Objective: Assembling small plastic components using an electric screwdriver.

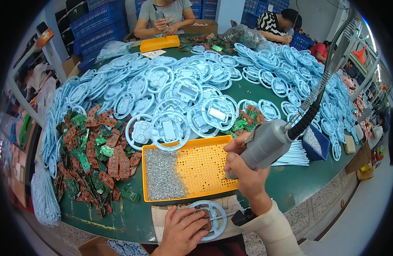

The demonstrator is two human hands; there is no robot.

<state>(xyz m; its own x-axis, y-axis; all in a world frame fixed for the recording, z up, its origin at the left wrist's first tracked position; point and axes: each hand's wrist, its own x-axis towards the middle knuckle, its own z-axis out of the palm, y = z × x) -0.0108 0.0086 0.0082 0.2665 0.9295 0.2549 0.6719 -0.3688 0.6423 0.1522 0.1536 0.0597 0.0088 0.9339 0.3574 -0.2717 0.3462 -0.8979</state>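
My right hand (250, 177) is wrapped round a grey electric screwdriver (265, 145), which hangs from a coiled spring. Its nose points down over the right side of a yellow screw tray (200, 164); the tip is hard to make out. Loose silver screws (162, 175) fill the tray's left part, and a grid of holes covers the rest. In front of the tray, my left hand (183, 230) holds down a light blue steering-wheel-shaped plastic part (222, 215), its fingers pressing on a brown circuit board (205, 219) inside the ring. A cloth mat lies underneath.
Light blue wheel parts (171, 128) are heaped beyond the tray and down the right side. Brown and green circuit boards (115, 160) are piled on the left. Light blue rods (290, 153) and a dark blue bin (316, 143) stand at right. Co-workers (164, 19) sit across the table.
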